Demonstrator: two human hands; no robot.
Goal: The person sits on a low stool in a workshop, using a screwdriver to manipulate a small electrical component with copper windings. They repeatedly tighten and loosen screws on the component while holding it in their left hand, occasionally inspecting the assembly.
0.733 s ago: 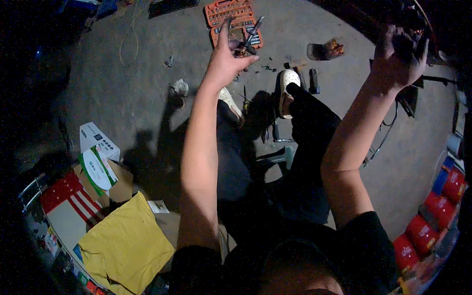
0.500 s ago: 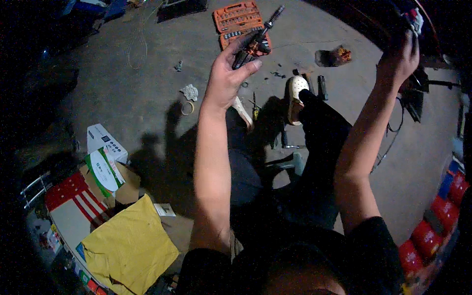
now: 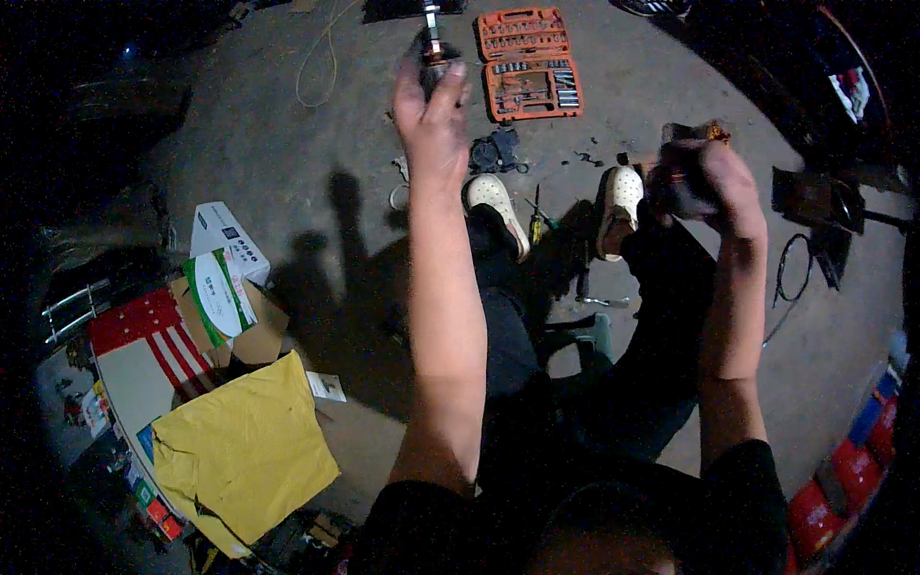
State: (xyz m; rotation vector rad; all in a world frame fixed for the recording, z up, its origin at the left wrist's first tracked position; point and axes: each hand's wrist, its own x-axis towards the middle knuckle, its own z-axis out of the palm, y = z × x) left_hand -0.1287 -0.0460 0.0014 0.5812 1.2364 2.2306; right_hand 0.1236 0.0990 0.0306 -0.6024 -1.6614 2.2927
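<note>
My left hand point(image 3: 431, 115) is raised at the top, its darkened fingers wrapped round a motor armature point(image 3: 433, 48). The armature's bright shaft points up and away; a coppery band shows below it, and the rest is in the fingers. My right hand point(image 3: 724, 187) is over my right leg, smeared by motion. Its fingers merge with a dark shape, and I cannot tell whether that is a held thing. A white and red cloth-like piece point(image 3: 849, 93) lies at the far right, apart from my right hand.
An open orange socket set point(image 3: 533, 84) lies ahead. Dark parts point(image 3: 494, 151), a screwdriver point(image 3: 537, 227) and a ratchet wrench point(image 3: 604, 301) lie around my cream clogs point(image 3: 621, 196). A yellow cloth point(image 3: 249, 450) and boxes point(image 3: 228, 240) are left; red containers point(image 3: 856, 476) stand right.
My right hand has come down and left, away from the white and red piece. My left hand has moved up with the armature, whose shaft has turned upright. The view has shifted.
</note>
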